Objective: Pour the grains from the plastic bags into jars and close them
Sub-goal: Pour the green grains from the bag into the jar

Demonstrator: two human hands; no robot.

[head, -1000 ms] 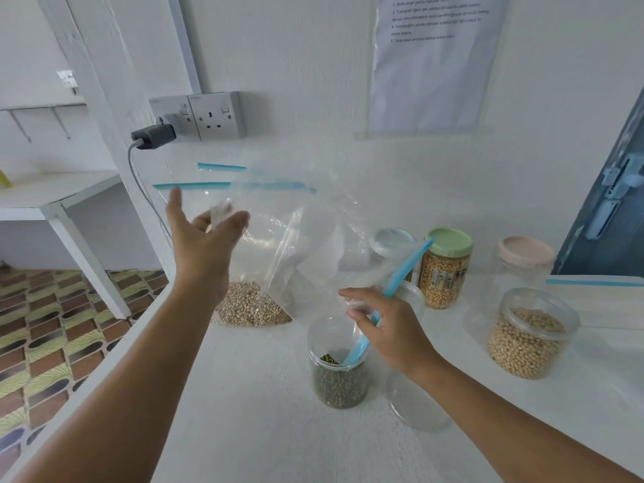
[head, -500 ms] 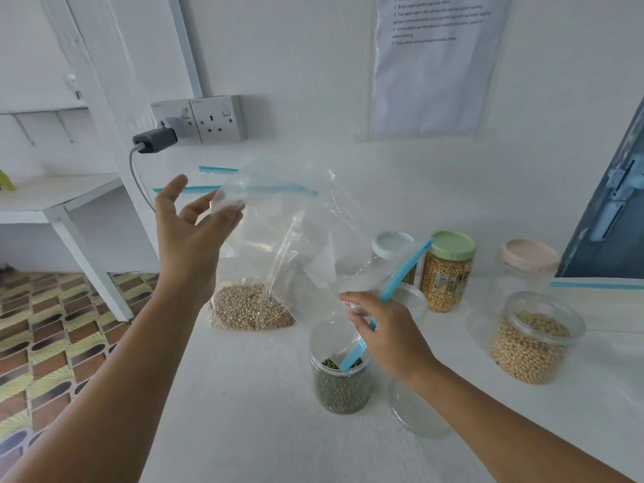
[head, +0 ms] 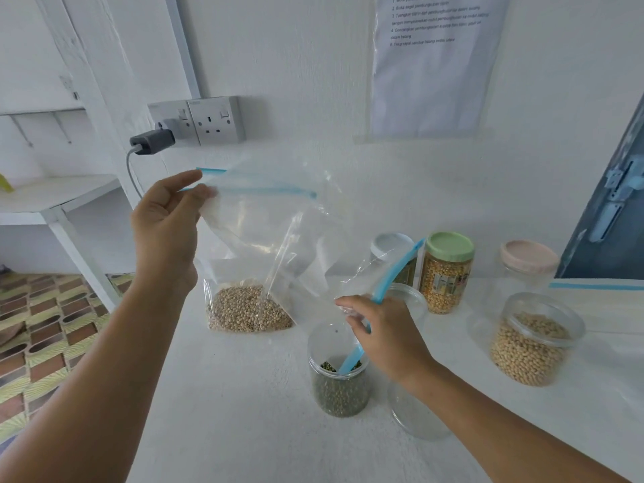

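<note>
Jars first: we're using the open jar (head: pixel 339 374) of dark green beans as our marker, since it sits on the white counter (head: pixel 226 413) right in front of us. Our right hand (head: pixel 386 338) hovers just above its rim, pinching an emptied plastic bag (head: pixel 380 270) whose blue zip strip dips down into the jar. Left of the jar and behind it, our left hand (head: pixel 165 224) pinches the top corner of a second bag (head: pixel 265 252), which hangs with pale tan grains heaped at its bottom. Touching the jar's right side is a clear lid (head: pixel 418 413) lying flat. Behind the jar stand a green-lidded jar (head: pixel 447 273) of yellow corn and a white-lidded jar (head: pixel 392 247) partly blocked by the empty bag. Further right there's an open jar (head: pixel 533 339) of beige beans and a pink-lidded jar (head: pixel 528 264).
</note>
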